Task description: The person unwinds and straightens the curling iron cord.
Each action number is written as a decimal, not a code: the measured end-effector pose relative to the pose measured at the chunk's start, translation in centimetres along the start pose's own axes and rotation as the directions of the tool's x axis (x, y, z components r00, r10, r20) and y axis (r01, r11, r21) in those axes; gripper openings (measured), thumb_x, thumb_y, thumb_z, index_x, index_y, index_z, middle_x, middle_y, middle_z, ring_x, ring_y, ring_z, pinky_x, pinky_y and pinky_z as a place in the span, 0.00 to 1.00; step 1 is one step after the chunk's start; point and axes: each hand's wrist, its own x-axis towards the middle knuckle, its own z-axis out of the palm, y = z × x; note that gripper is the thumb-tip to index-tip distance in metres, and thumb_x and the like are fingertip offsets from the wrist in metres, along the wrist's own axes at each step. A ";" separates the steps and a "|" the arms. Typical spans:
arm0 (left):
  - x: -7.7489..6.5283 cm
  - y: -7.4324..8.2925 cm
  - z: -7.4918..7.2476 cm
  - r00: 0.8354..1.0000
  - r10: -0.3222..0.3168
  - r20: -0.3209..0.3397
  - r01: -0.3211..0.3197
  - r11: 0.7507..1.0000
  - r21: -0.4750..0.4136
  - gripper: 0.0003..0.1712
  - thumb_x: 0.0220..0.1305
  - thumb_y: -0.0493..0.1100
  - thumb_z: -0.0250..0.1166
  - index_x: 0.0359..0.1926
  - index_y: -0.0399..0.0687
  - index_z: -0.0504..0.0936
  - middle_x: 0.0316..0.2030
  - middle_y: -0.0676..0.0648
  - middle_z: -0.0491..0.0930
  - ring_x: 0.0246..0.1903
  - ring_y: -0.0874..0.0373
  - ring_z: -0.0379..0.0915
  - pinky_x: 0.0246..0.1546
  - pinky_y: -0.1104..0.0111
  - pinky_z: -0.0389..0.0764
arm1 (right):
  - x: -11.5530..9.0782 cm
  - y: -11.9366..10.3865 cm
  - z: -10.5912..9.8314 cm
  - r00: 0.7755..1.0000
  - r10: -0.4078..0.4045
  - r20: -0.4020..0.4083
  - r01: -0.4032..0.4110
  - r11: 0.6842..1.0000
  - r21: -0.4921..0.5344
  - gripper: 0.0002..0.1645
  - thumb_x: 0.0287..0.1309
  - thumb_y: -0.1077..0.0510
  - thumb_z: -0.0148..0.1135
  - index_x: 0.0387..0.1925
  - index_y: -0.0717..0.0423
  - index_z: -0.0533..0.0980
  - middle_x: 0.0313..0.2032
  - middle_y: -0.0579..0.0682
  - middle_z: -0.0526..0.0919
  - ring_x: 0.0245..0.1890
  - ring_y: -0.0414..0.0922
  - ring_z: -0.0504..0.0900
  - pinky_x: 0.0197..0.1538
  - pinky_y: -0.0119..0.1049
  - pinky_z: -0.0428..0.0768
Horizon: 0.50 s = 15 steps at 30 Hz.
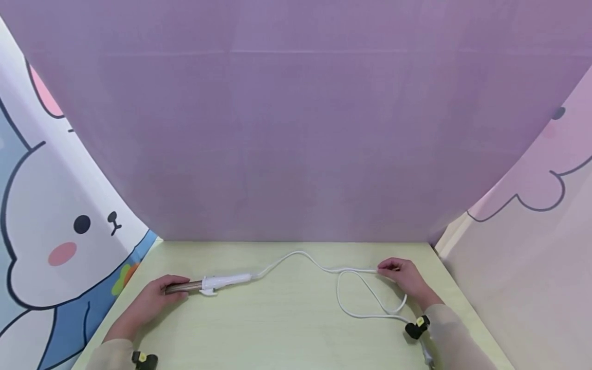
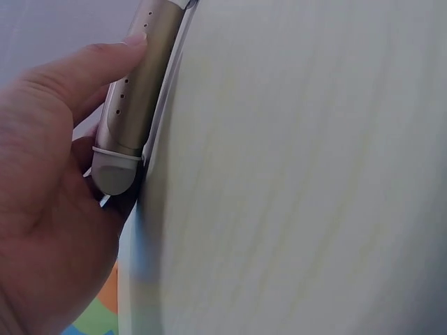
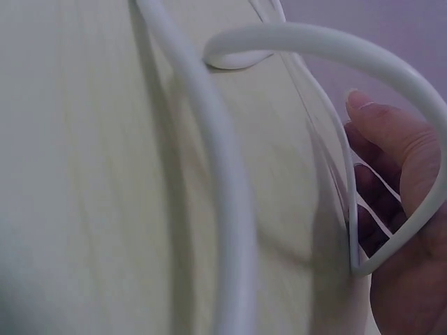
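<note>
A curling iron with a white handle and a gold barrel lies across the left half of the table in the head view. My left hand grips the barrel end, thumb on top and fingers behind it. From the handle, a white cord runs to the right and crosses itself in a loop. My right hand is at this cord, fingers loosely bent. In the right wrist view the cord passes right at the fingertips, with the thumb apart from it, and a raised bend arches in front of the palm.
The pale wooden table ends at a purple cloth backdrop. A rabbit-print cloth hangs at the left, a pink-and-white one at the right. By the right forearm, the cord's far end lies near the table's front.
</note>
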 end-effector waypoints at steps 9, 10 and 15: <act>-0.1 0.9 0.1 0.998 0.063 -0.014 -0.063 0.998 -0.011 0.26 0.72 0.46 0.78 0.66 0.41 0.86 0.59 0.41 0.86 0.57 0.45 0.81 0.55 0.61 0.82 | -0.9 -1.7 -1.1 1.000 0.016 0.011 -0.016 1.000 0.012 0.18 0.70 0.59 0.77 0.54 0.67 0.86 0.49 0.60 0.90 0.42 0.48 0.85 0.43 0.33 0.80; 0.0 1.1 0.1 0.998 0.069 -0.017 -0.069 0.998 -0.008 0.26 0.72 0.46 0.78 0.66 0.41 0.86 0.59 0.41 0.86 0.57 0.46 0.81 0.55 0.60 0.82 | -1.1 -1.7 -1.2 1.000 0.004 0.009 -0.004 1.000 0.014 0.19 0.70 0.57 0.78 0.54 0.66 0.86 0.50 0.60 0.90 0.42 0.47 0.85 0.43 0.33 0.80; 0.2 1.6 0.2 0.995 0.097 -0.018 -0.096 0.995 0.041 0.24 0.73 0.46 0.77 0.65 0.40 0.86 0.58 0.39 0.86 0.56 0.44 0.82 0.57 0.50 0.83 | -1.3 -1.6 -1.6 1.000 -0.018 -0.021 0.017 0.999 -0.030 0.17 0.74 0.54 0.75 0.53 0.62 0.87 0.50 0.56 0.91 0.43 0.43 0.85 0.46 0.32 0.81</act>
